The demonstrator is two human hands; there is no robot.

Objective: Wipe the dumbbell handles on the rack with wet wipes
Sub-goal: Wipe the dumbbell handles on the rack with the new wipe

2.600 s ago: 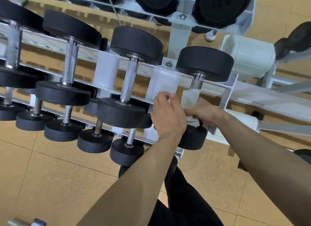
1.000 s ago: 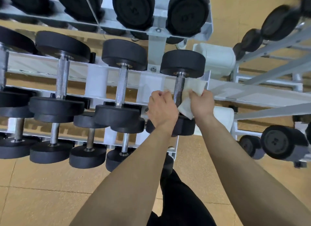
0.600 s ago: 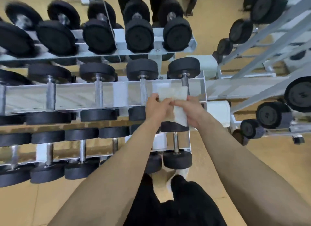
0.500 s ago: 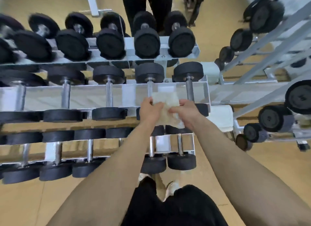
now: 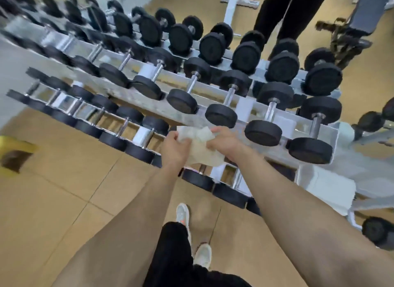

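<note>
A white wet wipe (image 5: 199,147) hangs crumpled between both hands in front of the rack, touching no dumbbell. My left hand (image 5: 173,149) grips its left side and my right hand (image 5: 223,142) pinches its upper right. The white three-tier rack (image 5: 329,128) runs diagonally from upper left to lower right, full of black dumbbells with chrome handles. The nearest middle-tier dumbbell (image 5: 229,105) lies just beyond my right hand, and another (image 5: 269,117) sits to its right. The picture is blurred toward the left.
Another person's black-clad legs (image 5: 277,15) stand behind the rack at the top. A bench and machine (image 5: 349,28) fill the top right. A yellow object (image 5: 16,152) sits on the tan floor at the left edge. My feet (image 5: 191,233) are below the hands.
The wipe has come off the rightmost dumbbell handle and is now bunched between both hands away from the rack. My view has stepped back and swung left, showing the whole rack.
</note>
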